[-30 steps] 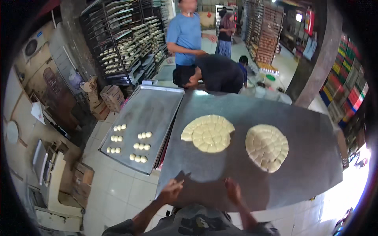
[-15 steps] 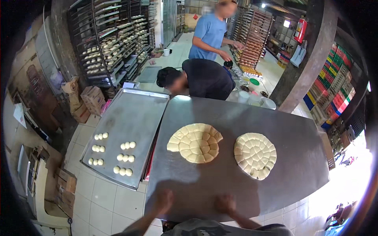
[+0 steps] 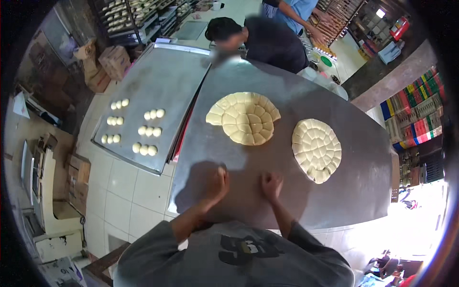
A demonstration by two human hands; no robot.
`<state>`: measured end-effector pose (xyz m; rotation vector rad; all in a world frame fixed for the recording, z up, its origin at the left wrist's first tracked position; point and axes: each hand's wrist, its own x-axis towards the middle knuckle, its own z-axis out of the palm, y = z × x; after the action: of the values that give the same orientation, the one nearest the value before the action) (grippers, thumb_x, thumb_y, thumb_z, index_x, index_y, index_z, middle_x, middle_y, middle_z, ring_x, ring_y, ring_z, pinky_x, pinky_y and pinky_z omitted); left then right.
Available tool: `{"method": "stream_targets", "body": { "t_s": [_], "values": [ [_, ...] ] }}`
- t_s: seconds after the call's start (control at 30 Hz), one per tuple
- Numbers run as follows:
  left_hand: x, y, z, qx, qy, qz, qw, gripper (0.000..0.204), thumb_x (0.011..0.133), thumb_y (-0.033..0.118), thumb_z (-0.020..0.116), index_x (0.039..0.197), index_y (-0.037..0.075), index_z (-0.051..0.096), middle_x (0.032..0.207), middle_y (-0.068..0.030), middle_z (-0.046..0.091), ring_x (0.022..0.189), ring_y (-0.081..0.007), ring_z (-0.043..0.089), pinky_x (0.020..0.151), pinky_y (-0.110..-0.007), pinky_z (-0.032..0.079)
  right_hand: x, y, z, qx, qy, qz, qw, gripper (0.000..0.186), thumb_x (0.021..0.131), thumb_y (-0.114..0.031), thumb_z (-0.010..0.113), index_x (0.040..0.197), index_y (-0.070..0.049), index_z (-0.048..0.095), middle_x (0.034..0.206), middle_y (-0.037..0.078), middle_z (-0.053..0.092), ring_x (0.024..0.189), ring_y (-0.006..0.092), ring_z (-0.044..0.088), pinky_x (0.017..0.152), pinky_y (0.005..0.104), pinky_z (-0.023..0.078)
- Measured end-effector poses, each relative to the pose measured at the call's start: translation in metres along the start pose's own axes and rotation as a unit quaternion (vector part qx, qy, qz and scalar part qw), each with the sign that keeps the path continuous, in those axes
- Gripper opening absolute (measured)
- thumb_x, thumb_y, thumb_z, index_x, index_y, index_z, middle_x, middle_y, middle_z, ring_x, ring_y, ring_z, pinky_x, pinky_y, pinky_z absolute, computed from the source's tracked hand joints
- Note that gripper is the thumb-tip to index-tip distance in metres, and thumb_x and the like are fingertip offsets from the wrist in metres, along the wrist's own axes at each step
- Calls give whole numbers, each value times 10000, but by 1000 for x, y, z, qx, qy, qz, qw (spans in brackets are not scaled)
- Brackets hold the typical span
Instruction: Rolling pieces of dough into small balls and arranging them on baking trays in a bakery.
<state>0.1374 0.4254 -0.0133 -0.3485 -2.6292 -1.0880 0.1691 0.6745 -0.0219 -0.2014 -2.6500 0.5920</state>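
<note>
Over the near part of the metal table (image 3: 354, 191), my left hand (image 3: 218, 184) is closed, its fingers curled downward. My right hand (image 3: 272, 185) is curled into a fist a short way to the right of it. Whatever may be under or inside either hand is hidden. Beyond them lies a flat round of dough (image 3: 245, 119), scored into many pieces, with a part gone from its left edge. Another divided round of dough (image 3: 317, 150) lies farther right. Neither hand touches the rounds.
A metal tray (image 3: 167, 67) on the left bears small dough balls (image 3: 149, 130) in groups of three. A person in dark clothing (image 3: 275, 45) bends over the far edge; another in a blue shirt (image 3: 306, 12) stands behind. Cardboard boxes (image 3: 114, 62) sit beyond the tray.
The view has tipped downward, so table, dough and hands sit higher in the picture and more of my sleeves shows. Both hands look closed in both frames.
</note>
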Motion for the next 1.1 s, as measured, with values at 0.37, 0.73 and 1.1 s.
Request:
{"method": "stream_targets", "body": {
  "t_s": [0.37,0.73,1.1],
  "values": [
    [-14,43,-31,-218,-20,95,971,310,829,161,706,1067,45,546,1027,-125,571,933,-321,534,818,-405,464,-18,-57,-49,213,-108,72,969,348,806,-191,748,1090,-45,610,1012,106,596,867,246,573,766,339,492],
    [196,-105,17,104,0,-9,995,210,785,159,599,992,137,567,969,-137,573,785,-333,554,637,-448,472,-80,-25,-67,148,-73,257,952,334,858,-211,699,1141,-68,593,1055,120,503,844,232,551,726,338,483],
    [-38,28,-133,-305,-142,-217,916,199,816,113,609,701,67,453,622,1,430,577,-134,383,534,-302,349,-6,-156,-62,531,-232,-42,814,284,841,-124,743,1091,-40,635,1209,114,580,913,196,584,866,301,484]
  ]
}}
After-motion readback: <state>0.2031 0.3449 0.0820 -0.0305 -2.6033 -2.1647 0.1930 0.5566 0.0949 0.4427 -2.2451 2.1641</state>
